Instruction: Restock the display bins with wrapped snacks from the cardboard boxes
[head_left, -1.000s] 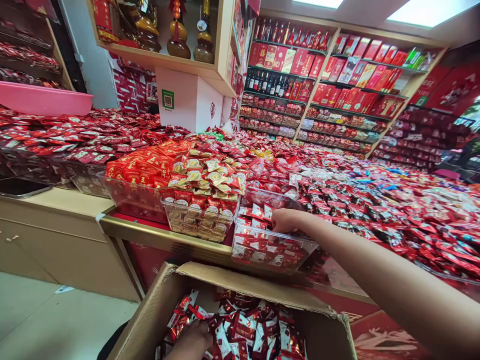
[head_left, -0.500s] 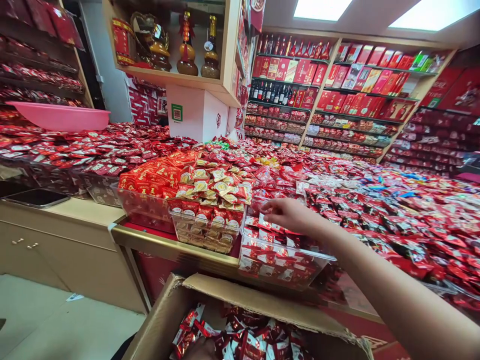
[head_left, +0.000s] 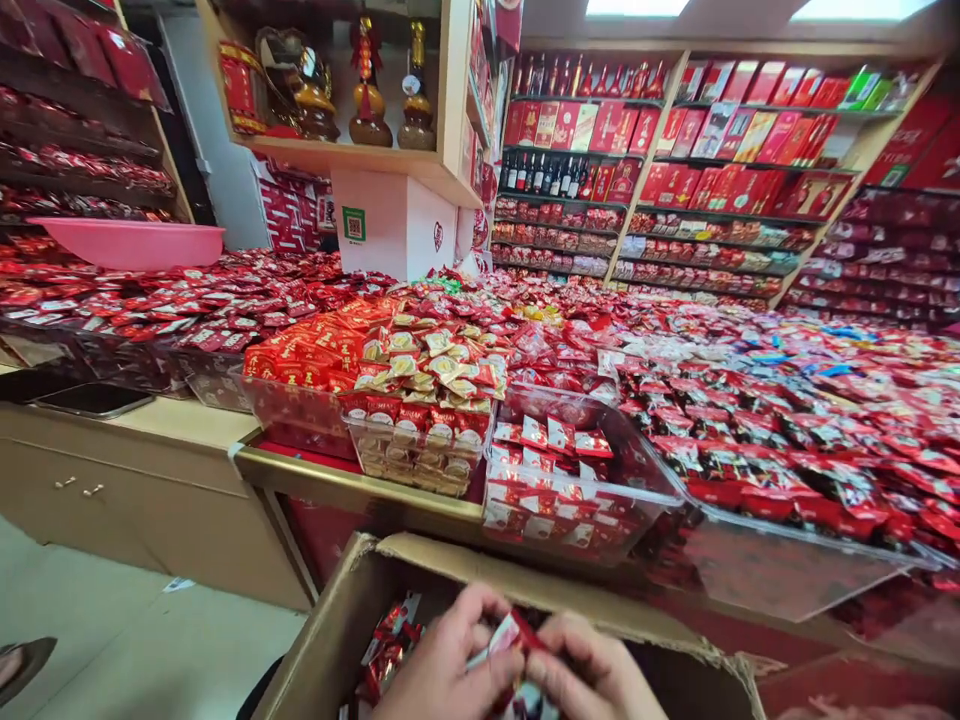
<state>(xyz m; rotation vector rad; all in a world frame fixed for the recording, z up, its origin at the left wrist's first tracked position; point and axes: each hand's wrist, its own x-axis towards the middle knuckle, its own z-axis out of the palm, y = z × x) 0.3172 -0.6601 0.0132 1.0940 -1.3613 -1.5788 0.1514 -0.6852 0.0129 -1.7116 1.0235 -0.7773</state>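
Over the open cardboard box (head_left: pixel 540 575), my left hand (head_left: pixel 457 660) and my right hand (head_left: pixel 589 665) meet with fingertips pinched on one small red-and-white candy packet (head_left: pixel 511 635). Both hands are closed on it from opposite sides. Inside the box lie more loose wrapped packets (head_left: pixel 390 650), partly hidden by my hands. Just beyond the box, a clear plastic bin (head_left: pixel 637 490) holds rows of upright red-and-white packets (head_left: pixel 544 460) along its front and left part.
Left of that bin stands one with gold-and-red packets (head_left: pixel 427 400), then one with orange-red packets (head_left: pixel 307 350). Dark red packets (head_left: pixel 750 430) fill a bin to the right. A pink basin (head_left: pixel 135 243), a phone (head_left: pixel 96 398) and shelves of bottles and boxes (head_left: pixel 585 130) are farther off.
My right hand has come back from the clear bin to the box and now grips a packet together with my left hand, which has risen. The bin's packets show uncovered.
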